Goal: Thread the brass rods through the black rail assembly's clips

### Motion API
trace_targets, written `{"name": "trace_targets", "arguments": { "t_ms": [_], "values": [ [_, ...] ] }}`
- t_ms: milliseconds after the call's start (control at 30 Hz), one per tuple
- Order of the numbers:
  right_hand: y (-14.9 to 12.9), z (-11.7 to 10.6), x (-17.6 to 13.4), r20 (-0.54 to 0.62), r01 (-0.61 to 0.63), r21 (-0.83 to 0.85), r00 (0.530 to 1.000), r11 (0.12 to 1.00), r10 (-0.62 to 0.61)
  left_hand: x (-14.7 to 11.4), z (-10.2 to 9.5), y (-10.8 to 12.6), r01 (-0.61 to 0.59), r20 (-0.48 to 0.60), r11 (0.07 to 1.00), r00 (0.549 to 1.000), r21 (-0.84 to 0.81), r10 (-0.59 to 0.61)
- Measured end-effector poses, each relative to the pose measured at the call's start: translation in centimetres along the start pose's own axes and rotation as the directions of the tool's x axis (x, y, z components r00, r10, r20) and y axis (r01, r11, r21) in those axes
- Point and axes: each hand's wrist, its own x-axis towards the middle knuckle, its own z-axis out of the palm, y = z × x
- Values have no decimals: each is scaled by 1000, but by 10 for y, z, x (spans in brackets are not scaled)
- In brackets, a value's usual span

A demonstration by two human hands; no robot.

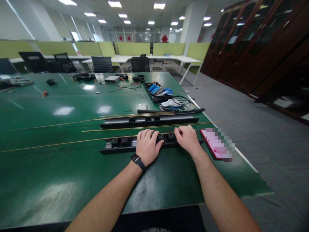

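A long black rail (pixel 131 150) with a grey channel and several black blocks (pixel 115 141) lies on the green table before me. My left hand (pixel 146 146), a dark watch on its wrist, wraps over the rail's middle, fingers on the far side and thumb by a black block. A thin brass-coloured rod (pixel 72 142) runs along the rail's far edge and out to the left, passing by the left fingers. My right hand (pixel 187 138) is closed in a pinch at the rail's right part, where the rod meets its fingertips; the exact grip is partly hidden.
Behind lies a second black rail (pixel 149 123) with more thin rods along it. A red-edged pink object (pixel 213 145), partly blurred, sits at right. Farther back are a black tray (pixel 151 96), gloves (pixel 172 103) and cables. The table's right edge (pixel 246 166) is close.
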Motion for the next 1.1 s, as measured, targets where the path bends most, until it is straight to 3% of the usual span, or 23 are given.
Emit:
{"name": "trace_targets", "arguments": {
  "t_ms": [1100],
  "values": [
    [-1,0,0,-5,13,-12,1000,1000,-13,-1,0,-3,-23,-3,1000,1000,-15,22]
  ]
}}
